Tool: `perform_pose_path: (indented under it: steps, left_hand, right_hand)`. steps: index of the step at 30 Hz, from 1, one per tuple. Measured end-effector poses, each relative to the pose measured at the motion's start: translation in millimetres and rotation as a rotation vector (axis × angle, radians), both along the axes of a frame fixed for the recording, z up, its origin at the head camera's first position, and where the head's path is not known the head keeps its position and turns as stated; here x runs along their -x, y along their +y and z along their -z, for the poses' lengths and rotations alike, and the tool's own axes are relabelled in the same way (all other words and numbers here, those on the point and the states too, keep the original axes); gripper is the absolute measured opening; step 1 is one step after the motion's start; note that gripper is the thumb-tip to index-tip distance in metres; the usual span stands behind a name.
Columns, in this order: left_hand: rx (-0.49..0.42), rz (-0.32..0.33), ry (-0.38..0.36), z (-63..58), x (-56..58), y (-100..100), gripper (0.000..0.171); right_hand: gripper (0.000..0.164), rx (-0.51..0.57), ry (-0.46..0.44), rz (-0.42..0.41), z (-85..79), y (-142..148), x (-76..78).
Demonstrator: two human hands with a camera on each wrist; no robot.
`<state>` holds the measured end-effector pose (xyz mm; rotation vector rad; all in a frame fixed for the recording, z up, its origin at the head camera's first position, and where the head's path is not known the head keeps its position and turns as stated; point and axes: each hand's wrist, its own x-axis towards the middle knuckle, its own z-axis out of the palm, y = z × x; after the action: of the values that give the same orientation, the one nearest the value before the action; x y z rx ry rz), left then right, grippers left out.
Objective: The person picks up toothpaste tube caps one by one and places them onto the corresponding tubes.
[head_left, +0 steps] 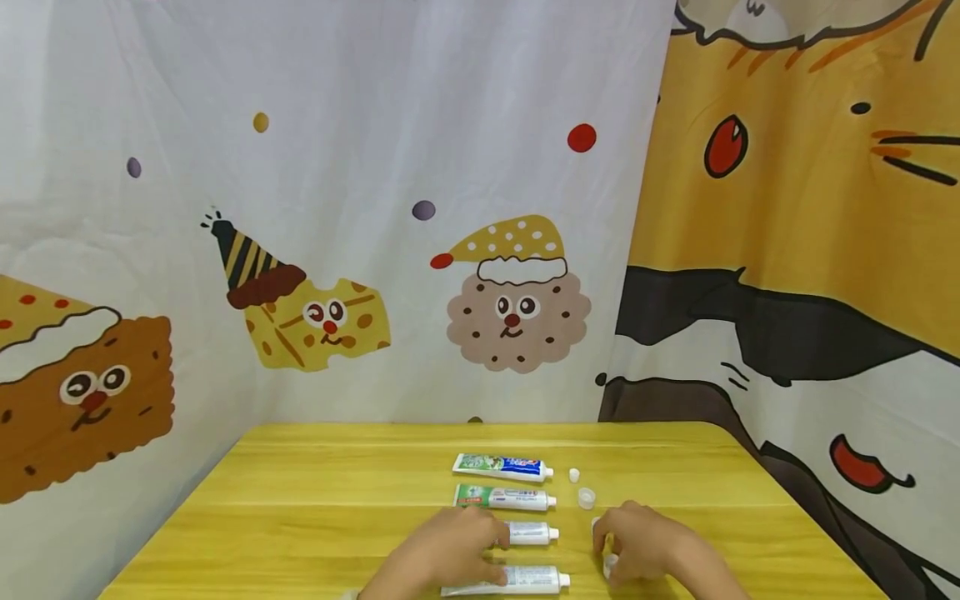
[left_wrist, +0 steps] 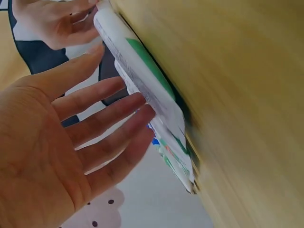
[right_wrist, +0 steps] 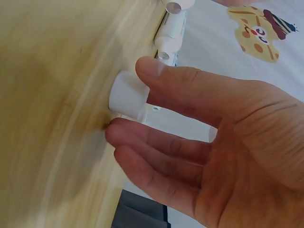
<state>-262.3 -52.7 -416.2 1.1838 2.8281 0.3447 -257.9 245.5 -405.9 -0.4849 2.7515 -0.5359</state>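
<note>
Several toothpaste tubes lie in a column on the table, their uncapped nozzles pointing right. The nearest toothpaste tube (head_left: 536, 579) and the third toothpaste tube (head_left: 528, 533) are partly covered by my left hand (head_left: 457, 546). Its fingers are extended and spread, close against the nearest tube in the left wrist view; firm contact is unclear. My right hand (head_left: 645, 542) hovers low at the caps, thumb and fingers parted around a white cap (right_wrist: 128, 95) that stands on the table. I see no firm pinch. Another cap is partly hidden behind this hand in the head view.
Farther back lie a green-and-white toothpaste tube (head_left: 506, 497) and a blue-and-green toothpaste tube (head_left: 502, 467). A translucent cap (head_left: 586, 498) and a small white cap (head_left: 573, 475) sit right of their nozzles. A cartoon-printed curtain (head_left: 360, 167) hangs behind the yellow wooden table (head_left: 300, 500).
</note>
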Motion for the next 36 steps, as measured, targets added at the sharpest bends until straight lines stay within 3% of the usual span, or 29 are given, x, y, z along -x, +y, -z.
perform_pose_path:
  steps: [3,9,19,28,34,36]
  left_hand:
    - [0.05,-0.006,-0.015,0.2,-2.6,6,0.032]
    - [0.109,0.019,-0.001,-1.1,-3.5,12,0.031]
    - [0.181,0.047,0.128,5.0,-6.2,18,0.023]
    - [0.097,0.066,0.1,0.4,-4.6,13,0.029]
    - [-0.076,0.076,0.028,-4.9,-0.6,6,0.035]
    - [-0.135,0.09,0.037,-4.7,0.2,4,0.035]
  right_hand:
    - [0.022,0.017,0.031,-0.077,1.3,1,0.4]
    - [0.024,0.033,-0.04,-0.134,-1.8,2,2.7]
    - [0.024,0.167,0.002,-0.223,-28.1,-8,9.7]
    - [0.026,0.254,0.132,-0.199,-40.5,-9,12.6]
    - [0.028,0.324,0.267,-0.189,-58.6,-13,8.1]
    - [0.026,0.373,0.292,-0.191,-62.9,-15,7.3]
